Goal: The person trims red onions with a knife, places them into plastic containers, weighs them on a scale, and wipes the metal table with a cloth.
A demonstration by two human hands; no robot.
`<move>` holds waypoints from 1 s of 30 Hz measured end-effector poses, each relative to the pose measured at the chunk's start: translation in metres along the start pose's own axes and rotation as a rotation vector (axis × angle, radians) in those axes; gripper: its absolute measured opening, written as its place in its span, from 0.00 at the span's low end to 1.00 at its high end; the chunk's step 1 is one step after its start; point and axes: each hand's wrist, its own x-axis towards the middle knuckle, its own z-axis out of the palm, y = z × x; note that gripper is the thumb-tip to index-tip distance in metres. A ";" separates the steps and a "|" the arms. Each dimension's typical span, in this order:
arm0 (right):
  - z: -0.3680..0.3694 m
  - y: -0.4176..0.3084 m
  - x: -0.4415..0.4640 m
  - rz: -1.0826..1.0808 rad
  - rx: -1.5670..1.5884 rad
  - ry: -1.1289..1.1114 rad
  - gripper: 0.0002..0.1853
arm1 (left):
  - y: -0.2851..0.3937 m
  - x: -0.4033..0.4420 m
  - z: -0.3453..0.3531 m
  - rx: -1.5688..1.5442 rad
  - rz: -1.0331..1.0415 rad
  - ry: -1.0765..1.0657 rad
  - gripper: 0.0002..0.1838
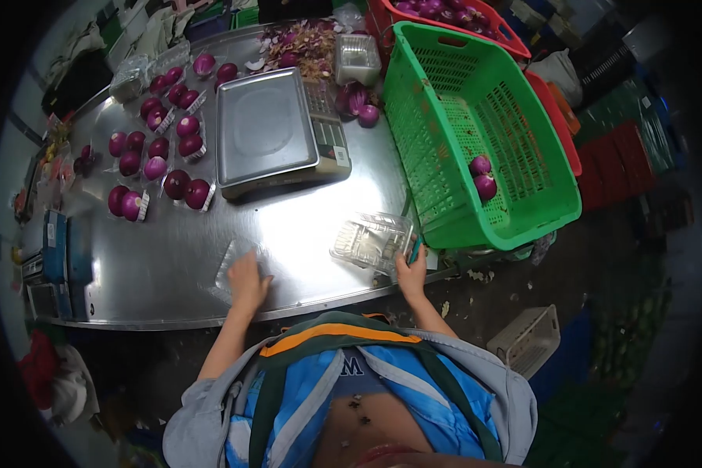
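Note:
My left hand [248, 284] is low over the steel table, its thumb out to the side and its finger ends blurred. Beside and partly under its fingers is a thin clear plastic piece [224, 271]; whether the hand grips it is unclear. My right hand [411, 273], at the table's front edge, is closed on a clear plastic container [373, 240]. A narrow teal-handled tool [415, 249] sticks up from the same hand; its working end is hidden. Left of the scale [267, 125], purple onions [177, 184] stand in small clear packs, mostly in pairs.
A tall green basket [444, 168] on my right has two onions [483, 187] inside. Behind it, a red crate [382, 17] holds many onions. Onion peelings [308, 48] and a clear container stack [358, 59] lie behind the scale. A pale crate [526, 342] stands on the floor.

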 end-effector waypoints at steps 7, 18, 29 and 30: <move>0.064 0.028 0.043 -0.001 0.203 0.328 0.26 | -0.043 -0.022 0.016 0.038 -0.179 -0.078 0.17; 0.044 0.014 -0.041 0.018 0.024 -0.053 0.18 | -0.015 0.017 0.005 -0.323 0.177 0.253 0.04; -0.112 0.069 -0.094 -0.137 -0.193 -0.035 0.18 | 0.253 0.183 -0.046 -0.579 0.912 0.304 0.13; -0.128 0.078 -0.094 -0.096 -0.191 -0.030 0.18 | 0.297 0.200 -0.051 -0.549 1.049 0.264 0.16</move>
